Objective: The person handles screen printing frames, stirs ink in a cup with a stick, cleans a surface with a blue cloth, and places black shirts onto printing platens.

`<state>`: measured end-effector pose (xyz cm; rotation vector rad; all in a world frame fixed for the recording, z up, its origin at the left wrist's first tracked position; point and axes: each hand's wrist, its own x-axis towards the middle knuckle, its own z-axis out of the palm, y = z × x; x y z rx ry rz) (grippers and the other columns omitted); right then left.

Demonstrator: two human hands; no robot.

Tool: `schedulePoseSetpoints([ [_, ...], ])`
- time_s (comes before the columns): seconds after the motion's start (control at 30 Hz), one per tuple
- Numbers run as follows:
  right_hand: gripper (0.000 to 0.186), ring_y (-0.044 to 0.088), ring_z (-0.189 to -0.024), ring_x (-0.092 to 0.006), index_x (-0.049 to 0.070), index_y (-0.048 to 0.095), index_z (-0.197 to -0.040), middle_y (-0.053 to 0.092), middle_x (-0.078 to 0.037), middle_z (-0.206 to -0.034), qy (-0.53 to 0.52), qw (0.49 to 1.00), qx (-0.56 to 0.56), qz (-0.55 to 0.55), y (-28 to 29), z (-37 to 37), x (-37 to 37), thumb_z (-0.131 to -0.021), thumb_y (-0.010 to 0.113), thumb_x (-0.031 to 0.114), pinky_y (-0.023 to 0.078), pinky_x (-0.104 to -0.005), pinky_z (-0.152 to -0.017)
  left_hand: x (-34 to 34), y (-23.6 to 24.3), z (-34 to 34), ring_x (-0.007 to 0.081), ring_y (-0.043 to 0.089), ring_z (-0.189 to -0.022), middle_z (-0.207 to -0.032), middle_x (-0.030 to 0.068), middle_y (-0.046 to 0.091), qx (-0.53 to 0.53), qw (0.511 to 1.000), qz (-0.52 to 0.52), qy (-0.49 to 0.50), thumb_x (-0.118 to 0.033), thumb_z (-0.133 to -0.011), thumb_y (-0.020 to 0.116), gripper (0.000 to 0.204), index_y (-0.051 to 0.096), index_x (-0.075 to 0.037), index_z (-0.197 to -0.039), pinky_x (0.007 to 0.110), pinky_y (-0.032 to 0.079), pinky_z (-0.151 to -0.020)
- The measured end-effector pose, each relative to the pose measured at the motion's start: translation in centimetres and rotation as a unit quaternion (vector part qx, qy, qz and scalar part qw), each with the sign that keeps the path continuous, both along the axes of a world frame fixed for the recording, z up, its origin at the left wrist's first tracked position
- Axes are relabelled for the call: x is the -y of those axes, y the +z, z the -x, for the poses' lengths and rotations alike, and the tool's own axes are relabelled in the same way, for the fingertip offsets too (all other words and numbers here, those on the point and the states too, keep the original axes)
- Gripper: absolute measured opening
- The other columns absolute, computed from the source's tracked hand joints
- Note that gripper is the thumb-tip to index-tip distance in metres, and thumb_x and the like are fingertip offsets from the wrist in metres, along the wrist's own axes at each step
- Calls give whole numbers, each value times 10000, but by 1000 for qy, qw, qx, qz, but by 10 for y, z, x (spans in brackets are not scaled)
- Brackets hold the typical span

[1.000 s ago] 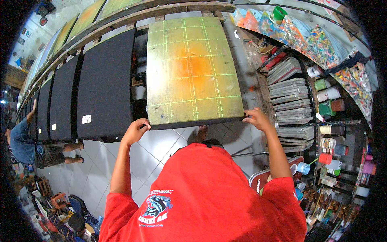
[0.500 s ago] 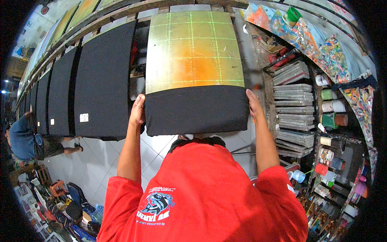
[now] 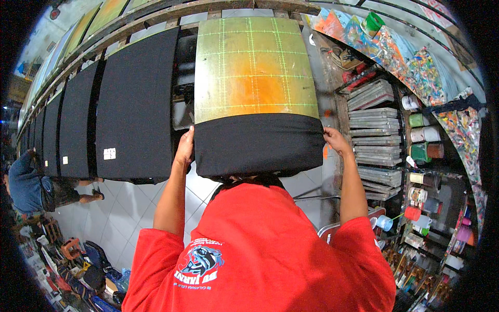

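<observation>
A yellow-green board [image 3: 249, 67] with bright green grid lines and an orange patch lies in front of me. Black cloth [image 3: 254, 148], likely a shirt, is drawn over its near end, leaving the far part bare. At the left edge, my left hand [image 3: 185, 146] is closed on the cloth, its thumb lying along the side. My right hand [image 3: 338, 140] pinches the cloth at the right edge, fingers bent inward. The undersides of both hands' grips are hidden by the board.
Several boards covered in black cloth [image 3: 136, 104] run off to the left, some with pale labels. A co-worker [image 3: 28, 182] stands at the far left. On the right are stacked frames [image 3: 375, 135] and shelves with paint tubs [image 3: 423, 135]. A wooden rail [image 3: 208, 7] spans the back.
My right hand has shifted slightly outward, and its fingers have gone from lying along the edge to a bent pinch. The whole view has shifted a little; the cloth covers about the same part.
</observation>
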<state>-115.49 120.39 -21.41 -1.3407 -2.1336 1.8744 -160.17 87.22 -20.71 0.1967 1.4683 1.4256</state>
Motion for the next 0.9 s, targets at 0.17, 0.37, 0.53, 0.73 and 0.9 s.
schedulePoseSetpoints([
  [0.17,234,471,-728,-72,10,575,-1057,549,10,-829,-180,968,-117,-128,-26,26,7,-843,478,9,387,-219,-666,-15,18,-11,189,593,-901,-1030,81,614,23,998,-12,65,-399,-938,427,430,555,-22,-1100,325,468,-807],
  [0.37,206,506,-677,-85,26,596,-1014,569,14,-793,-236,951,-158,-121,-25,64,-25,-848,476,-1,408,-222,-627,-48,8,24,203,587,-916,-1051,113,603,-46,995,-61,63,-423,-932,426,462,546,-15,-1113,338,474,-787],
  [0.53,232,566,-826,-114,27,567,-1090,610,-28,-969,-224,955,-183,67,-23,66,3,-863,521,48,459,-243,-727,-28,-30,19,257,533,-1057,-1189,133,541,80,992,19,99,-584,-884,377,671,470,-30,-1252,389,430,-893],
  [0.73,248,554,-864,-117,25,549,-1115,599,-34,-1000,-201,957,-177,113,-10,76,11,-877,481,46,445,-247,-775,1,-71,12,156,555,-925,-1074,41,588,-20,999,31,2,-522,-906,406,572,541,-38,-1181,296,452,-813],
  [0.9,265,547,-892,-126,33,543,-1126,600,-34,-1006,-278,935,-220,28,-94,49,-42,-874,464,38,426,-250,-817,-76,-17,39,134,549,-777,-925,44,609,-113,991,19,70,-467,-929,406,483,589,-31,-1031,271,461,-705],
])
